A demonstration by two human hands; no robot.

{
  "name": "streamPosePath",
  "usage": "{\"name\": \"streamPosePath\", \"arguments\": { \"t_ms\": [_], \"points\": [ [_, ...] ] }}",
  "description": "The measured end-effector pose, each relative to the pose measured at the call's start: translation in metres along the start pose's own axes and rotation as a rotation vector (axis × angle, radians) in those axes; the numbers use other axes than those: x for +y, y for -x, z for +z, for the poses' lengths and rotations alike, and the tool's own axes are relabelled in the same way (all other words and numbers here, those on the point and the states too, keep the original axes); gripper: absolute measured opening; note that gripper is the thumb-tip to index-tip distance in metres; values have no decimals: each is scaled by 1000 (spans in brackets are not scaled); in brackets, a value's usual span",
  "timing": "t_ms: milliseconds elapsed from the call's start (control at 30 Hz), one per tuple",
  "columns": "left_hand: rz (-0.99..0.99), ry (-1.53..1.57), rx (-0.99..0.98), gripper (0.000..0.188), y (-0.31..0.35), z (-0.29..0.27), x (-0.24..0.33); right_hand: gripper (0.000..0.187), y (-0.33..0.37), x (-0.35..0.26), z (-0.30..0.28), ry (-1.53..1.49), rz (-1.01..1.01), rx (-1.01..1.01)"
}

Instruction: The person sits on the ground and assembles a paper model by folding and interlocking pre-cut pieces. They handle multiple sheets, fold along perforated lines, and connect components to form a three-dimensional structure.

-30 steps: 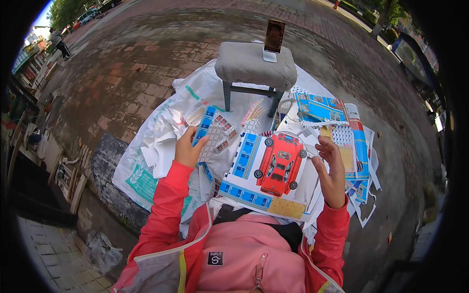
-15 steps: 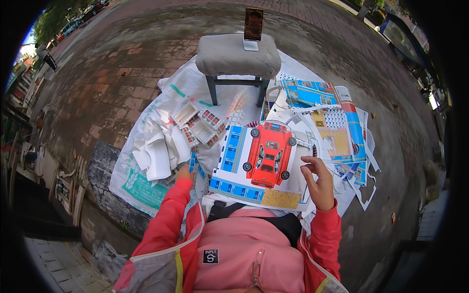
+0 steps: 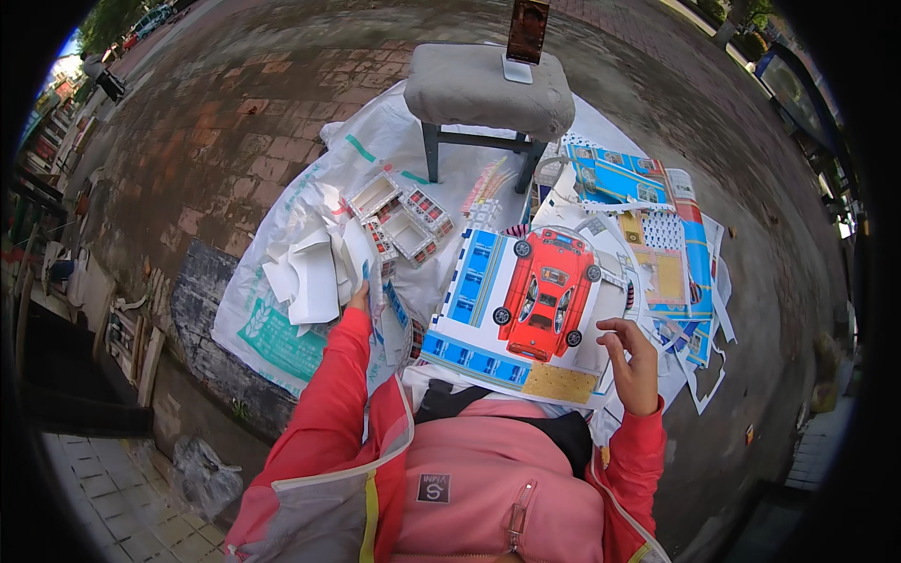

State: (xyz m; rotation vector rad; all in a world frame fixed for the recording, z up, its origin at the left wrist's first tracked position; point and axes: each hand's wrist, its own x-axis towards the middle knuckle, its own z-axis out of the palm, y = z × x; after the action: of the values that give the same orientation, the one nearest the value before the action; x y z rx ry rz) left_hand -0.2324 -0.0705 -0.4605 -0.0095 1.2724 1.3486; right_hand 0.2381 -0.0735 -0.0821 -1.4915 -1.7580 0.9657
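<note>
My left hand [image 3: 359, 297] is closed beside a pile of curved white paper pieces [image 3: 313, 279]. A small bit of blue printed paper [image 3: 365, 270] sticks up from its fingers, which are mostly hidden. Across my lap lies a printed card sheet [image 3: 474, 342] with blue window strips and a gold patch. On this sheet rests a flat red paper car [image 3: 542, 305] with black wheels. Near the sheet's right edge hovers my right hand [image 3: 634, 361], thumb and fingers apart, nothing in them. Small printed paper boxes [image 3: 408, 235] with white insides stand beyond my left hand.
A padded grey stool [image 3: 488, 89] stands ahead, with a phone [image 3: 526, 33] on a white stand. Cut blue and gold printed sheets [image 3: 671, 253] and white offcuts [image 3: 699, 371] pile at the right. A white woven sheet [image 3: 282, 281] lies beneath everything. Brick paving surrounds it.
My left hand has moved farther forward, up to the white paper pieces. My right hand stays near the sheet's right edge, fingers still apart. The whole view has shifted slightly.
</note>
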Motion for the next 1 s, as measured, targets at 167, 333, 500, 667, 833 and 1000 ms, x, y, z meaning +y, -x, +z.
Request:
{"name": "streamPosePath", "arguments": {
  "t_ms": [167,333,500,667,833,1000],
  "points": [
    [-36,-1658,41,44,-33,63,-57,16,0,-6,2,46,27,-14],
    [-128,-1343,536,40,-7,51,-84,14,3,-9,1,46,48,-46],
    [571,-1358,293,36,57,13,-30,14,2,-4,2,52,27,-37],
    [1008,-1240,137,29,160,36,55,14,-10,-13,3,36,-75,-35],
    [1023,-908,-120,21,237,111,139,18,-44,-56,24,-79,-270,-106],
    [711,-624,-662,30,284,177,165,27,-72,-105,80,-449,-309,-281]
  ]
}}
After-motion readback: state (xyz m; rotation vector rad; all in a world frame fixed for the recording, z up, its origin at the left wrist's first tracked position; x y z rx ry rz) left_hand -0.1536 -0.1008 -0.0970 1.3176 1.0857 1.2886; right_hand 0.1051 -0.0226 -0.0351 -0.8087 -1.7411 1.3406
